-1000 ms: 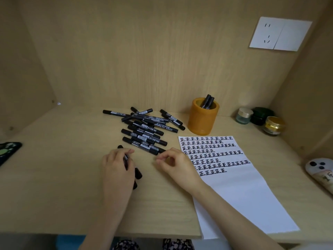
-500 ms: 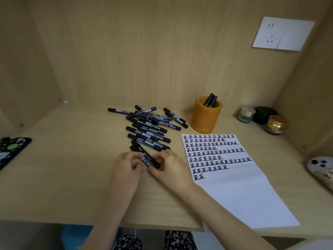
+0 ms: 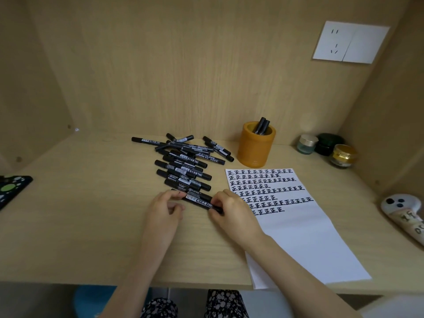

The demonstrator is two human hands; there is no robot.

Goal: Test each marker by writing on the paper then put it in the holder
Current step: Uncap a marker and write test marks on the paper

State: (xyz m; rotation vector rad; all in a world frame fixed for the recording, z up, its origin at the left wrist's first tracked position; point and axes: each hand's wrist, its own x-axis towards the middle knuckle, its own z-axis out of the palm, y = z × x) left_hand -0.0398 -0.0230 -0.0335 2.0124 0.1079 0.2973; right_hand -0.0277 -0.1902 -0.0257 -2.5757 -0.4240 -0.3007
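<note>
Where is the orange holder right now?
Head view: the orange holder stands at the back of the desk, right of centre, between the marker pile and the jars, behind the paper.

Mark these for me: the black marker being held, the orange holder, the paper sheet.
Black marker (image 3: 199, 201): head view, labelled barrel, mid-length.
Orange cylindrical holder (image 3: 255, 151): head view, front wall.
White paper sheet (image 3: 305, 239): head view, blank lower area.
</note>
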